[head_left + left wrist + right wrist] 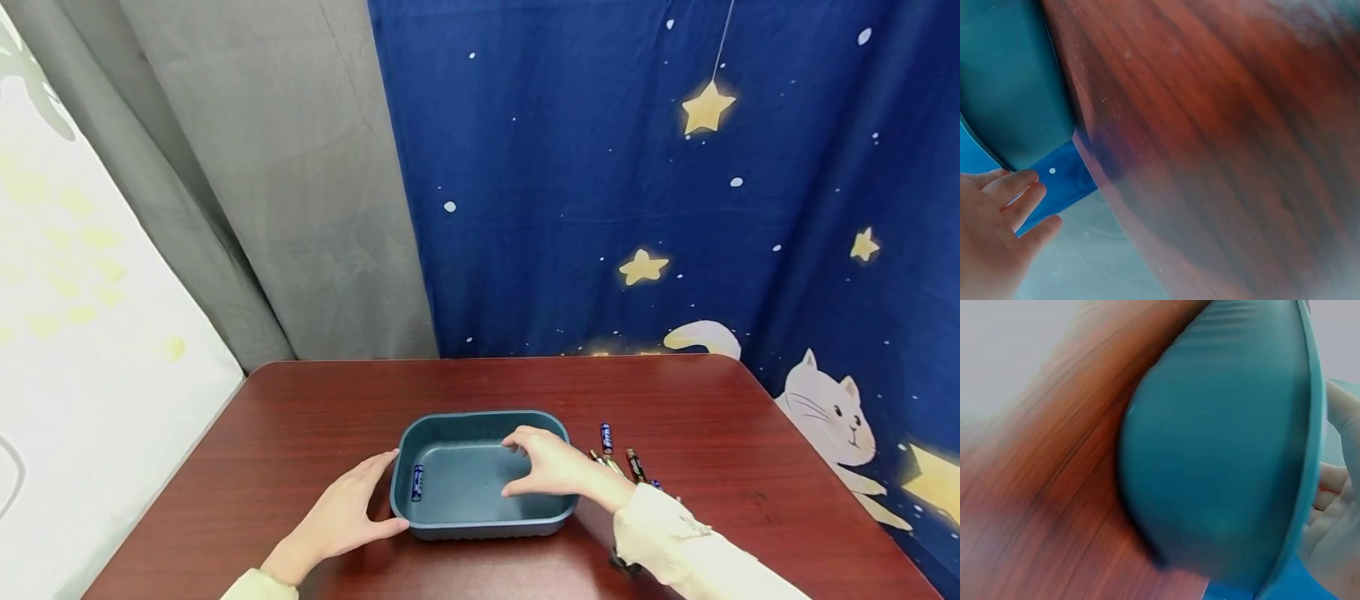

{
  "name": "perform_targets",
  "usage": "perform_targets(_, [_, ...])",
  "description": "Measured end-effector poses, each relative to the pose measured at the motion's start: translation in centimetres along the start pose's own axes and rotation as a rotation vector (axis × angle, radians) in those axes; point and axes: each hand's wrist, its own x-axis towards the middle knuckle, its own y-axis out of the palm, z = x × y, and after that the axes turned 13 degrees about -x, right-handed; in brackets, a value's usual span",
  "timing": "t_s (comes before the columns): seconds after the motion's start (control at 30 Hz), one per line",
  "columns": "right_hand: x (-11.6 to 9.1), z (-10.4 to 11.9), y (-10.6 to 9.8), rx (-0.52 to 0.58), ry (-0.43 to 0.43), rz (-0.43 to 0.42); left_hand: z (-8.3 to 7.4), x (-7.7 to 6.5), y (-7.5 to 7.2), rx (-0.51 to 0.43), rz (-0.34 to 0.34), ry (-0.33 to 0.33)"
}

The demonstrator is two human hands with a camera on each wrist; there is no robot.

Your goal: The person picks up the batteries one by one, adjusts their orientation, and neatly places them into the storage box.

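A teal plastic tray [483,530] sits midway between the bench's left and right edges, a blue battery [417,483] lying inside near its left wall. The left hand [341,510], thumb and fingers spread, touches the tray's left end. The right hand [551,462] hangs over its right half, thumb parted from bent fingers. Toward the bench's [315,417] right edge lie more batteries [636,465], partly hidden by the right sleeve [686,537].
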Motion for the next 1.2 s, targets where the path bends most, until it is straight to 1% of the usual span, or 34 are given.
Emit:
perform_targets(0.17, [-2.3, -1.8, -1.4, 0.075, 0.019, -0.026, 0.0, 0.0, 0.0, 0.001, -0.003, -0.003])
perform_targets(0.3, [-3.5, -2.9, -2.2, 0.104, 0.003, -0.08, -0.1, -0.1, 0.0, 0.001, -0.007, -0.008])
perform_targets(0.43, [-4.4, -3.6, -3.0, 0.094, -0.01, -0.134, -0.1, 0.0, 0.0, -0.012, 0.0, -0.02])
perform_targets(0.57, [-5.6, -4.6, -3.6, 0.085, 0.01, -0.148, -0.2, 0.0, 0.0, -0.028, 0.008, -0.033])
perform_targets(0.73, [-7.0, -6.6, -3.9, 0.094, 0.043, -0.163, -0.2, -0.1, -0.1, -0.024, -0.002, -0.036])
perform_targets(0.97, [-9.2, -9.2, -3.6, 0.107, 0.128, -0.114, -0.1, -0.1, -0.1, -0.011, 0.003, -0.033])
perform_targets(1.07, [-10.2, -10.2, -3.4, 0.091, 0.134, -0.12, 0.0, -0.1, 0.0, -0.013, 0.006, -0.037])
perform_targets(1.2, [-11.5, -11.0, -3.3, 0.073, 0.121, -0.143, 0.0, 0.0, 0.1, -0.019, 0.011, -0.045])
